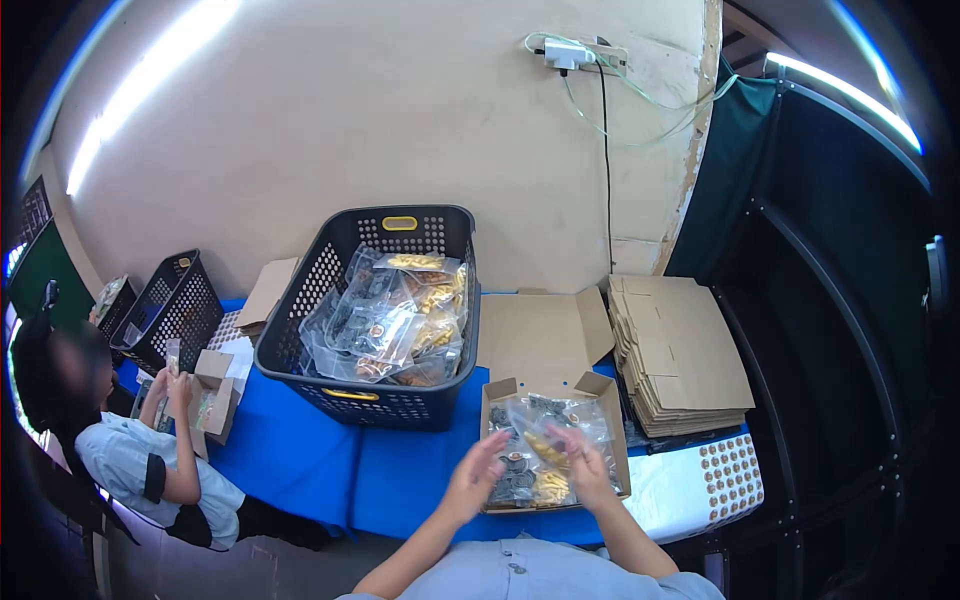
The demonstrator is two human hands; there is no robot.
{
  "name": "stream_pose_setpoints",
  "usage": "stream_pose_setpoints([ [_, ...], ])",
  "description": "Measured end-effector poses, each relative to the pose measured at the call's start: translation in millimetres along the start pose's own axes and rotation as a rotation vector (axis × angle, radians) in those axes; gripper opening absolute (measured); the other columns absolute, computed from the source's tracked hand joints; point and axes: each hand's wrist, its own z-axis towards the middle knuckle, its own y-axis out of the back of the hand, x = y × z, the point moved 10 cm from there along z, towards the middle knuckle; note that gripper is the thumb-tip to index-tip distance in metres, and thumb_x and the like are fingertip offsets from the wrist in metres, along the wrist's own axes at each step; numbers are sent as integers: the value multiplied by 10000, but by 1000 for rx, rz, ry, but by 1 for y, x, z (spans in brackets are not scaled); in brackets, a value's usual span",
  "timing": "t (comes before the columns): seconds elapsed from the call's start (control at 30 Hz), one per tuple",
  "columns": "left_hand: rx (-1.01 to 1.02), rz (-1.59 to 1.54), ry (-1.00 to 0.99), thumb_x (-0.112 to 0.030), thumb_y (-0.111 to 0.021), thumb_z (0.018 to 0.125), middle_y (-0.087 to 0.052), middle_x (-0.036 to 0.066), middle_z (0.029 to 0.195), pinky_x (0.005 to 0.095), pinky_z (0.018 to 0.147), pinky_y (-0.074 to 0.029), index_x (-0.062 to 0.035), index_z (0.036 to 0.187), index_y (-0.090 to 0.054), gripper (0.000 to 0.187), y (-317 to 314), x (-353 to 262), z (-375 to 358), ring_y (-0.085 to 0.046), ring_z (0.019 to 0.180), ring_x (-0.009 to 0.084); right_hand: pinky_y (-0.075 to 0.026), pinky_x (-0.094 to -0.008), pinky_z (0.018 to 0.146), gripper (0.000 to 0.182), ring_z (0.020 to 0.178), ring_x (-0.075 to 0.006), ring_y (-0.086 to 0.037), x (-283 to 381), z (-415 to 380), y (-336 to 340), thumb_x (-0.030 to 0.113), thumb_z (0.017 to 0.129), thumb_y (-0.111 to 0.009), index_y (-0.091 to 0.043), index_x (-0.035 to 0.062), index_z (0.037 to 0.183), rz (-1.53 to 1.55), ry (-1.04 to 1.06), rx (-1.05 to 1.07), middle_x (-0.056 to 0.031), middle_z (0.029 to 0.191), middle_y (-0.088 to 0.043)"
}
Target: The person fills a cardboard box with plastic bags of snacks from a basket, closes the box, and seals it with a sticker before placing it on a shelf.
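Note:
An open cardboard box [622, 470] sits at the front of the blue table, its lid raised at the back. Clear plastic packets [520, 465] with dark round pieces and yellow pieces lie inside it. Over the left part of the box is my left hand [478, 472], fingers apart and holding nothing. My right hand [583, 464] is over the right part, beside a clear packet with yellow pieces [545, 447]; its fingers look spread, and no firm grip shows.
A black basket [410, 408] full of packets stands behind, to the left. Flattened cardboard boxes [685, 340] are stacked at right, near a sheet of round stickers [732, 478]. At far left a co-worker [165, 450] handles something over another box [222, 405].

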Motion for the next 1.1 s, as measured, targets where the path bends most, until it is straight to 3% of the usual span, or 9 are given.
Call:
stream_pose_setpoints([
  [0.07,168,59,59,-394,-570,937,-84,179,1581,408,1167,-121,-63,1525,-69,840,-34,9,-3,-82,1461,289,-388,-333,959,510,1101,-241,-504,10,-6,-21,403,1022,-362,-539,28,1320,-140,92,94,-123,1179,-529],
  [0.13,220,126,-19,-514,-581,895,38,149,1591,399,1171,-93,-41,1510,69,1012,-51,12,-3,-49,1464,280,-394,-348,942,566,1105,-264,-478,36,-15,-38,461,999,-393,-538,15,1317,-126,347,82,-140,1212,-470],
  [0.3,-23,-135,217,-409,-511,974,-486,160,1379,357,1058,-364,1,1404,-400,604,-40,27,7,-464,1270,220,-394,-329,905,609,1015,-222,-457,12,-12,-14,234,790,-769,-524,34,1310,-390,215,-139,-108,1154,-410],
  [0.43,0,153,126,-321,-470,1008,-670,139,1084,326,907,-460,-18,1109,-659,371,-43,8,10,-604,1034,194,-393,-311,905,413,1041,-194,-472,1,-9,34,168,712,-819,-659,19,1063,-169,-59,-433,-110,1133,-468],
  [0.67,-12,102,93,-307,-449,999,-667,164,1046,332,947,-424,-3,1217,-585,398,-26,41,10,-603,1049,256,-461,-260,787,188,804,-110,-614,-31,-1,34,156,888,-679,-723,-22,931,216,-299,-67,-68,870,-701],
  [0.73,34,110,138,-306,-449,995,-578,182,1226,350,966,-420,15,1289,-506,438,-26,37,15,-563,1115,256,-475,-284,829,239,861,-130,-634,-38,-3,34,182,948,-601,-715,-26,978,181,-286,-24,-93,915,-710],
  [0.8,-363,286,-286,-308,-443,995,-361,192,1439,383,1016,-390,10,1323,-471,458,-1,-40,20,-455,1239,245,-483,-306,877,275,929,-148,-645,-23,0,40,196,979,-545,-687,-21,1070,308,-169,-135,-125,1036,-691],
  [0.9,-350,94,-194,-360,-485,979,-170,173,1531,410,1086,-317,-26,1413,-379,558,3,-2,27,-307,1362,268,-437,-352,984,332,1063,-217,-618,0,0,40,212,1010,-467,-625,-16,1192,213,-63,-303,-161,1182,-636],
  [1.1,-31,-52,-197,-400,-614,915,-246,184,1511,385,1120,-265,-15,1486,-203,802,-63,4,25,-314,1374,280,-334,-408,1070,345,1240,-322,-493,34,-3,-15,183,980,-471,-585,-3,1247,-169,294,-69,-169,1294,-561],
])
